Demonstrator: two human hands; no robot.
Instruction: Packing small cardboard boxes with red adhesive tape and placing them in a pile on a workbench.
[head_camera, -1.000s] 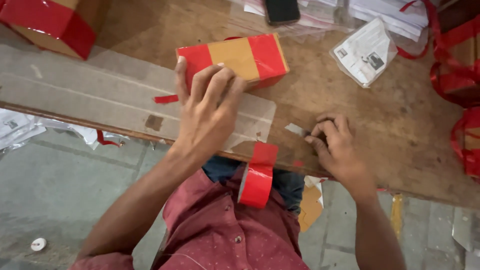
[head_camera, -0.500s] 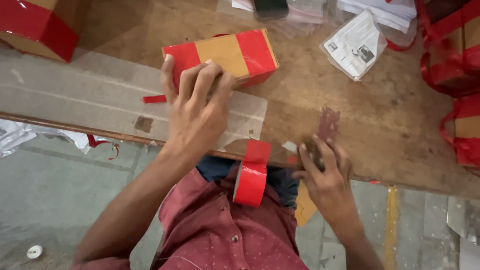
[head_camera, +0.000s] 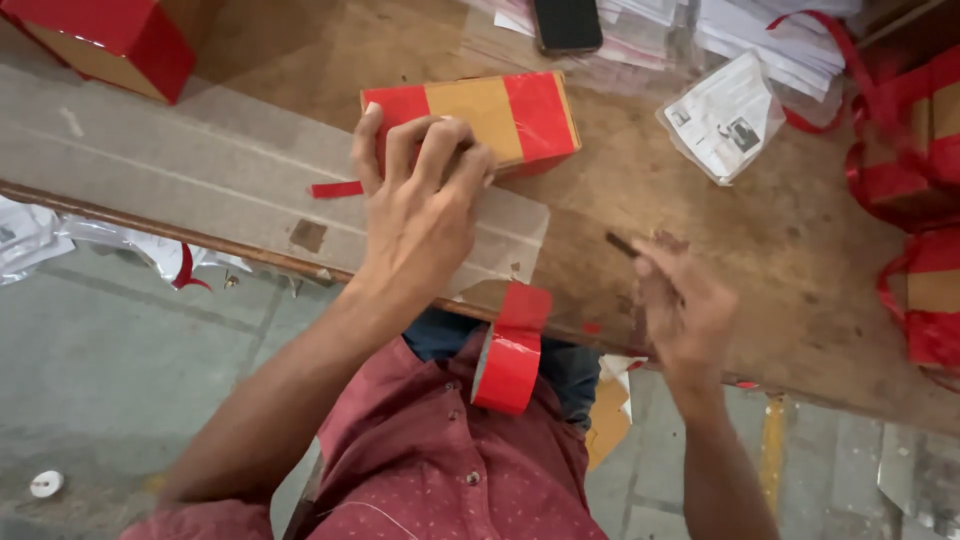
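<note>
Since the earlier frame the right hand (head_camera: 685, 310) has lifted off the table edge — fingers closed on a small dark tool (head_camera: 622, 243). The left hand (head_camera: 425, 210) presses fingers spread on the red-taped box (head_camera: 480, 115), whose long axis runs left–right, up-left of the tool.

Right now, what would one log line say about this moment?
left hand: pressing on red-taped box | right hand: holds small dark tool, blurred | tape roll: at table edge
</note>
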